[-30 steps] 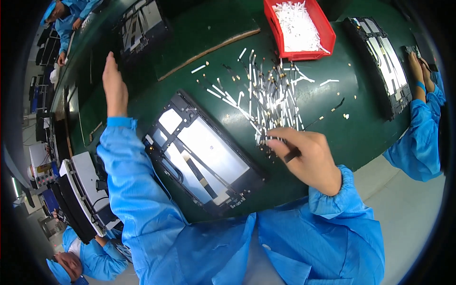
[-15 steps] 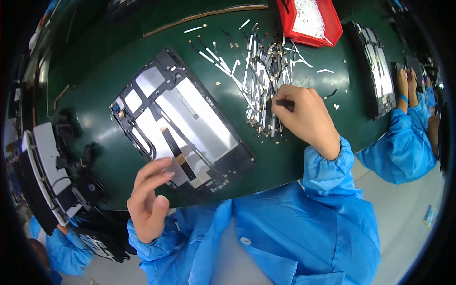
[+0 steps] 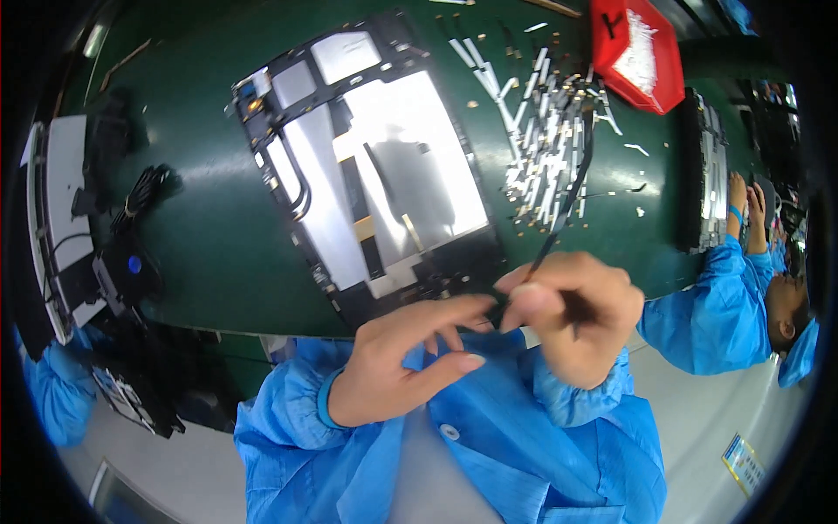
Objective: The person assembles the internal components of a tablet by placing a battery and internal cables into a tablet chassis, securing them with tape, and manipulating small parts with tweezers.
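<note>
My right hand is closed, pinching the end of a long black flex cable between thumb and fingers. The cable stretches up from the fingertips over a pile of thin white and black flex strips. My left hand reaches across to it, thumb and fingers apart, fingertips close to the right hand's pinch. Both hands are over the near table edge, below an opened tablet. Silvery panels, a black frame and a black-and-gold flex cable show inside the tablet.
A red bin with white strips stands at the far right. Beyond it lies another opened device, near a co-worker's hands. At left are a black device with a blue dot, coiled cables and upright white panels.
My right hand has drawn back from the pile toward me with the black flex cable. My left hand has moved right to meet it. The view has shifted, so the tablet sits higher.
</note>
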`<move>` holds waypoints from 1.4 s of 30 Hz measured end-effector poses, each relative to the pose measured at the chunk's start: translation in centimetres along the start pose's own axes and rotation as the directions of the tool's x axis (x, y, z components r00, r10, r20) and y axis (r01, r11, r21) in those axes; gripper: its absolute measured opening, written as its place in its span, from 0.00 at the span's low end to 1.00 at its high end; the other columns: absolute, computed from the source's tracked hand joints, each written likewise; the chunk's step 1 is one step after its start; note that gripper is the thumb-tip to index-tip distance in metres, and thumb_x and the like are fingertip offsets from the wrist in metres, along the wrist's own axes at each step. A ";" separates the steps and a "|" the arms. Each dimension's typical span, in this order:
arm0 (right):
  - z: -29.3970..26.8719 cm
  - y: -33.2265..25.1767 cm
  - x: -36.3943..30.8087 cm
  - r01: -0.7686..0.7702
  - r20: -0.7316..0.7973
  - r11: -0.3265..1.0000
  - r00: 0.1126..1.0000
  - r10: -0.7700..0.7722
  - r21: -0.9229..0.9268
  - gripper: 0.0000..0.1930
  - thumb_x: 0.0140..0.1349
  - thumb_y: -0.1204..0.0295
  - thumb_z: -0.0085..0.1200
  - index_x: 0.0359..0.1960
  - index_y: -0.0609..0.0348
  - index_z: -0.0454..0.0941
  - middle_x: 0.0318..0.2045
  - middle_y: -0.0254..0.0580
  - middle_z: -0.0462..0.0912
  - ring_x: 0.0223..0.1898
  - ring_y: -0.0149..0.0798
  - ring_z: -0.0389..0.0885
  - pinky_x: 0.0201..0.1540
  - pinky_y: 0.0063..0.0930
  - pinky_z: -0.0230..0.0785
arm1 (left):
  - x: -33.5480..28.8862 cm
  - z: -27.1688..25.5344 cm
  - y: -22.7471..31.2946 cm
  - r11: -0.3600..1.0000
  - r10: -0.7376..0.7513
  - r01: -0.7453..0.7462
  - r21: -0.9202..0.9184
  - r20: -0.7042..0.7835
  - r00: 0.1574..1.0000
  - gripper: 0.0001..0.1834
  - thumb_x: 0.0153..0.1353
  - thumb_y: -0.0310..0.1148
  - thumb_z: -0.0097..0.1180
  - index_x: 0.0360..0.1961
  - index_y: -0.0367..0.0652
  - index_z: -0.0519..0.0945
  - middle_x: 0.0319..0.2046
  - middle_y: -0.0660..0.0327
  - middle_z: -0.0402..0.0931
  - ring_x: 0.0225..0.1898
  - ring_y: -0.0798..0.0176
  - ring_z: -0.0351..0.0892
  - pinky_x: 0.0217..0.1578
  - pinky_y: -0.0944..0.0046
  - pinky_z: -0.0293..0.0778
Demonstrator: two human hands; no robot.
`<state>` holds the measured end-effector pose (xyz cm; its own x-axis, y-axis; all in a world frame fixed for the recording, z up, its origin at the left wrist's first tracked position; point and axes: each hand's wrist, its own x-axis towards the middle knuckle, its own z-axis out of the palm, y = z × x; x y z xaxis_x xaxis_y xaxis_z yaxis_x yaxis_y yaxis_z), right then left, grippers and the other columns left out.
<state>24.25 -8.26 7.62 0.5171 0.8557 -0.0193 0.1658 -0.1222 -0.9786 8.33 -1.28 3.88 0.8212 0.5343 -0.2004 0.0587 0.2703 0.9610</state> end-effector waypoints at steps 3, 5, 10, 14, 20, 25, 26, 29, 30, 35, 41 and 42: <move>1.7 0.4 -0.1 -0.004 0.109 0.997 0.994 -0.004 0.076 0.06 0.50 0.80 0.63 0.29 0.66 0.79 0.21 0.44 0.79 0.20 0.32 0.79 0.22 0.20 0.67 | -1.1 -0.3 -1.7 0.982 0.167 -0.160 0.103 -0.066 0.984 0.07 0.52 0.24 0.60 0.34 0.37 0.81 0.25 0.59 0.79 0.23 0.63 0.77 0.24 0.66 0.70; 2.0 0.7 0.3 0.060 0.271 0.998 0.960 -0.066 0.031 0.06 0.50 0.80 0.62 0.30 0.66 0.78 0.21 0.44 0.79 0.21 0.35 0.79 0.23 0.22 0.68 | -1.7 -0.6 -1.2 0.992 0.122 -0.112 0.065 -0.179 0.976 0.02 0.52 0.23 0.60 0.28 0.37 0.80 0.21 0.59 0.78 0.22 0.61 0.76 0.24 0.65 0.69; 3.3 1.2 0.1 0.080 0.489 0.995 0.872 -0.039 -0.063 0.05 0.49 0.82 0.60 0.28 0.68 0.79 0.26 0.45 0.82 0.24 0.36 0.81 0.26 0.22 0.71 | -3.1 -3.1 -0.8 0.906 0.206 -0.129 0.403 -0.156 0.966 0.04 0.51 0.26 0.62 0.27 0.38 0.80 0.21 0.59 0.77 0.23 0.58 0.75 0.26 0.65 0.69; 4.9 1.3 0.4 0.033 0.523 0.999 0.852 -0.008 -0.039 0.05 0.48 0.83 0.60 0.28 0.67 0.79 0.26 0.44 0.82 0.24 0.36 0.79 0.25 0.22 0.70 | -4.4 -4.3 -1.4 0.853 0.252 -0.114 0.509 -0.211 0.944 0.09 0.51 0.26 0.61 0.34 0.38 0.80 0.34 0.56 0.77 0.34 0.59 0.76 0.33 0.66 0.69; 8.2 2.7 1.2 0.171 0.436 0.955 0.898 -0.051 -0.241 0.06 0.49 0.79 0.55 0.30 0.63 0.75 0.24 0.45 0.75 0.26 0.47 0.75 0.28 0.36 0.69 | -6.7 -4.9 -2.8 0.975 -0.011 0.093 0.201 -0.375 0.927 0.24 0.53 0.30 0.57 0.53 0.40 0.72 0.58 0.51 0.60 0.51 0.58 0.67 0.41 0.66 0.69; 8.9 3.0 1.1 0.222 0.402 0.879 0.915 -0.039 -0.422 0.07 0.50 0.79 0.55 0.31 0.63 0.72 0.25 0.44 0.72 0.29 0.48 0.75 0.29 0.37 0.69 | -6.9 -4.7 -2.7 0.979 -0.048 0.103 0.178 -0.288 0.956 0.34 0.55 0.30 0.55 0.64 0.38 0.60 0.60 0.50 0.56 0.58 0.55 0.60 0.50 0.62 0.64; 9.0 3.0 1.2 0.220 0.403 0.879 0.915 -0.035 -0.422 0.07 0.50 0.79 0.55 0.31 0.63 0.72 0.25 0.44 0.72 0.29 0.48 0.75 0.29 0.37 0.69 | -7.1 -4.8 -2.8 0.982 -0.054 0.096 0.165 -0.244 0.968 0.36 0.56 0.31 0.54 0.65 0.36 0.55 0.61 0.50 0.52 0.61 0.54 0.56 0.53 0.61 0.61; 9.2 2.9 1.3 0.214 0.352 0.878 0.934 -0.056 -0.428 0.04 0.52 0.82 0.56 0.29 0.67 0.74 0.25 0.45 0.74 0.21 0.41 0.76 0.24 0.28 0.69 | -6.9 -4.6 -2.8 0.998 -0.062 0.063 -0.005 -0.249 0.967 0.34 0.59 0.34 0.52 0.65 0.36 0.55 0.62 0.51 0.50 0.63 0.54 0.54 0.56 0.60 0.58; 9.2 2.9 1.3 0.199 0.348 0.880 0.936 -0.041 -0.430 0.04 0.52 0.82 0.56 0.29 0.67 0.73 0.25 0.46 0.74 0.22 0.42 0.77 0.24 0.29 0.69 | -6.9 -4.5 -2.6 0.998 -0.064 0.065 -0.006 -0.247 0.967 0.34 0.59 0.34 0.52 0.65 0.36 0.55 0.62 0.51 0.50 0.63 0.54 0.54 0.56 0.60 0.58; 9.0 2.8 1.5 0.181 0.331 0.893 0.943 -0.039 -0.413 0.04 0.51 0.83 0.55 0.29 0.68 0.73 0.26 0.47 0.74 0.22 0.43 0.77 0.24 0.29 0.69 | -6.5 -5.3 -2.7 0.888 -0.141 0.037 -0.458 -0.196 0.970 0.26 0.63 0.39 0.47 0.58 0.34 0.66 0.64 0.52 0.47 0.65 0.55 0.49 0.62 0.56 0.49; 9.0 2.4 1.7 0.144 0.354 0.895 0.935 0.016 -0.422 0.05 0.50 0.83 0.54 0.29 0.67 0.73 0.27 0.49 0.74 0.26 0.48 0.76 0.29 0.33 0.70 | -6.6 -4.9 -3.2 0.929 -0.126 0.015 -0.370 -0.278 0.952 0.11 0.62 0.34 0.50 0.41 0.38 0.75 0.62 0.51 0.49 0.65 0.56 0.49 0.63 0.53 0.45; 9.0 2.5 1.7 0.143 0.353 0.895 0.936 0.017 -0.422 0.05 0.50 0.83 0.54 0.29 0.67 0.73 0.27 0.49 0.74 0.26 0.48 0.76 0.29 0.33 0.70 | -6.5 -5.0 -3.4 0.948 -0.074 -0.025 -0.318 -0.295 0.952 0.11 0.61 0.32 0.50 0.41 0.38 0.75 0.62 0.51 0.49 0.65 0.56 0.49 0.63 0.53 0.45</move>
<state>17.99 -2.60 3.33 0.1905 0.9759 -0.1067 0.5770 -0.1993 -0.7920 0.01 -1.68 1.01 0.6100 0.7255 -0.3186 -0.1448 0.4974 0.8553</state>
